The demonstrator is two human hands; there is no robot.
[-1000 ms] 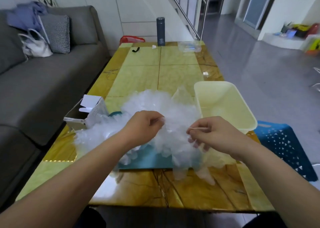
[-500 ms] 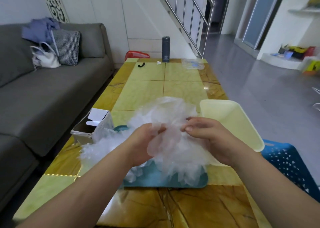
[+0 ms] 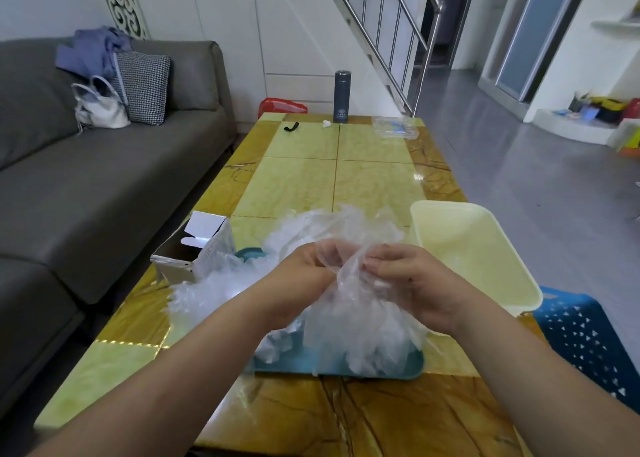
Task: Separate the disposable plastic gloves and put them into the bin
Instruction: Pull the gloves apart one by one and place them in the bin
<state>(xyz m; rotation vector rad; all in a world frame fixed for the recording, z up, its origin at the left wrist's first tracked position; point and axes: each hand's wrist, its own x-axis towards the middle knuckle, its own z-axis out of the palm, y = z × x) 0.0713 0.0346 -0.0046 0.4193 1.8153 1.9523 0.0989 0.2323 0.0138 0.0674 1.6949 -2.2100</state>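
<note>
A heap of clear disposable plastic gloves (image 3: 221, 283) lies on a teal tray (image 3: 388, 370) in the middle of the table. My left hand (image 3: 298, 283) and my right hand (image 3: 412, 280) are close together above the heap, both pinching a clear glove (image 3: 349, 304) that hangs down between them over the tray. A pale yellow bin (image 3: 474, 248) stands just right of my right hand; I see nothing lying in it.
An open white cardboard box (image 3: 190, 248) sits left of the heap. At the table's far end stand a dark flask (image 3: 343, 98) and a clear plastic pack (image 3: 396, 127). A blue stool (image 3: 585, 338) is at the right, a grey sofa (image 3: 104, 186) at the left.
My hands have risen from the heap and come together, lifting a glove clear of it. The view has tilted up and the bin lies farther to the right.
</note>
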